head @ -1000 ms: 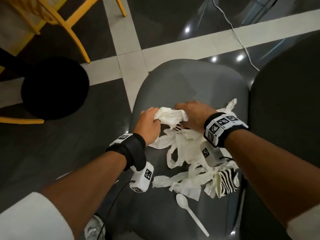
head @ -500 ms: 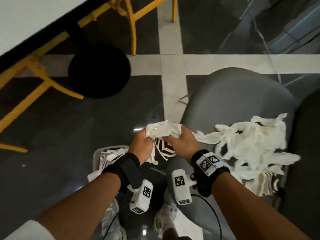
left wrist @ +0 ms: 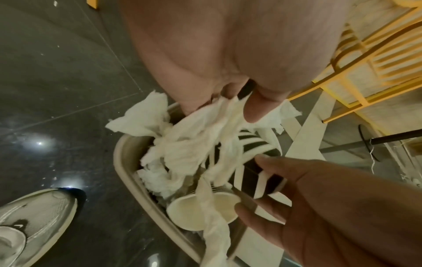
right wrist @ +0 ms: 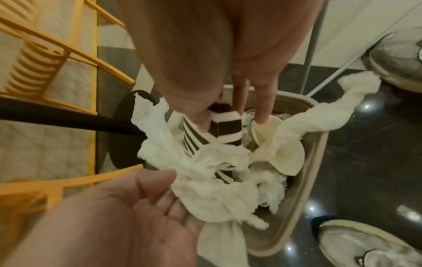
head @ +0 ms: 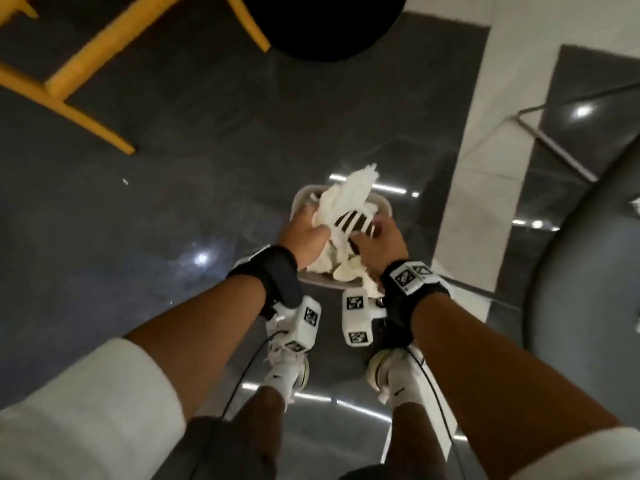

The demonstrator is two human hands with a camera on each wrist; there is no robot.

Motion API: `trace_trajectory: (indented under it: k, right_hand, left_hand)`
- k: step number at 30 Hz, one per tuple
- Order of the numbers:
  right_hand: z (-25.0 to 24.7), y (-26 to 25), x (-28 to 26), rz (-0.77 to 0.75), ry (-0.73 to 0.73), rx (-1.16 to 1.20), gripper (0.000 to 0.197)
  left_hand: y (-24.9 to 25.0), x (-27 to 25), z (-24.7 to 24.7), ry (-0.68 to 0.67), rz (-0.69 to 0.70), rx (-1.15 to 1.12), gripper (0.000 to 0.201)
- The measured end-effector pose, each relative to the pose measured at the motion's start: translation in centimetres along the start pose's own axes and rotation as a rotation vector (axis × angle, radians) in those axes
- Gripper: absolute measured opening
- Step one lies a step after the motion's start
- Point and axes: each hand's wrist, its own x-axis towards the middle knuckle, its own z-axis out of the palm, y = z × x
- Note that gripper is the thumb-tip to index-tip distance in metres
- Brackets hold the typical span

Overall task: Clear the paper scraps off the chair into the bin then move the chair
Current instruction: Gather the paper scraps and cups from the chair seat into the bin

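Note:
A beige bin [head: 385, 203] stands on the dark floor in front of my feet, stuffed with white paper scraps [head: 346, 192] and a paper cup [left wrist: 200, 213]. Both hands are over it. My left hand [head: 310, 232] pinches a bunch of the white paper scraps [left wrist: 187, 144] between thumb and fingers. My right hand [head: 377, 237] grips a black-and-white striped carton [head: 353, 221] just above the bin's rim [right wrist: 315, 162]; its thumb presses on the striped carton [right wrist: 226, 130]. The grey chair [head: 588, 271] is at the right edge, its seat mostly out of view.
A yellow chair frame [head: 86, 64] and a black round table base [head: 322, 22] stand on the floor beyond the bin. My white shoes [head: 287, 368] are just behind it. A thin metal chair leg [head: 554, 140] runs at the upper right.
Both hands carried the bundle of paper and the striped carton off the grey chair's seat, left and down to the bin. The head view swung from the chair to the floor.

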Motion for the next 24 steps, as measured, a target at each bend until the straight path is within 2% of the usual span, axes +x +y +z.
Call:
trace_trajectory:
  k: [2,4,8,11,14,17,20,22,24]
  right_hand:
    - [1.0,1.4,1.7,0.013,0.017,-0.118,0.044]
    - [1.6,2.6,2.9,-0.014,-0.031,-0.310,0.044]
    - [2.4,3.0,4.2,-0.146,-0.064,-0.780,0.039]
    - [3.1,2.6,5.2,-0.122,-0.126,-0.959,0.037]
    - [3.7,2.4,5.9,-0.107,-0.214,-0.924,0.037]
    - [3.2,2.0,5.3,-0.080,-0.255,-0.776,0.059]
    - [0.7,0.6,2.7,-0.071,-0.261,-0.699,0.070]
    - [-1.6,-0.2,0.5,-0.113,-0.245,-0.625,0.067]
    - [-4.7,-1.0,-2.2,-0.176,-0.208,-0.530,0.057]
  left_hand:
    - [-1.5,1.2,0.5,-0.073,0.002,0.045,0.053]
    - [-2.3,2.1,1.1,-0.135,0.054,0.161,0.043]
    - [-3.9,3.3,1.8,-0.062,0.139,0.623,0.034]
    - [-4.0,4.0,2.2,-0.067,0.171,0.600,0.032]
    - [-3.3,4.4,2.4,-0.160,0.103,0.590,0.044]
    - [-2.2,3.9,2.0,-0.206,0.081,0.550,0.042]
    - [-1.1,2.9,1.4,-0.170,0.071,0.483,0.044]
    - [-0.1,1.5,0.9,-0.118,0.066,0.482,0.050]
    - [1.8,-0.3,0.5,-0.054,0.070,0.514,0.051]
